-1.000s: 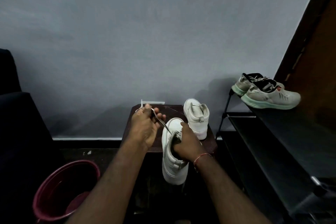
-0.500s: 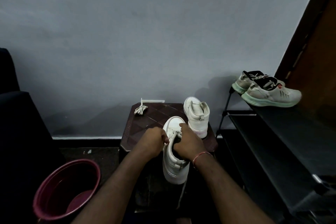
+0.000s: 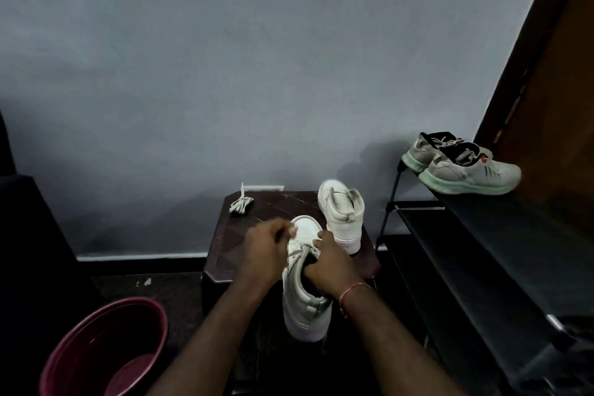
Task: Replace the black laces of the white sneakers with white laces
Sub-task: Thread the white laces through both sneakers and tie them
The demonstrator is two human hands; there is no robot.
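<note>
Dim, bluish light; soft shadows on wall; left hand [image 3: 265, 244] motion-blurred; wide-angle bending at edges; corners murky

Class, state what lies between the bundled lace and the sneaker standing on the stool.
Head view: only bare stool top separates the bundled lace from the standing sneaker.

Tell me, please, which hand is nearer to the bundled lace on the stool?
Left. The left hand sits at the toe of the held sneaker, right of the bundled lace; the right hand grips the sneaker's collar, farther right.
</note>
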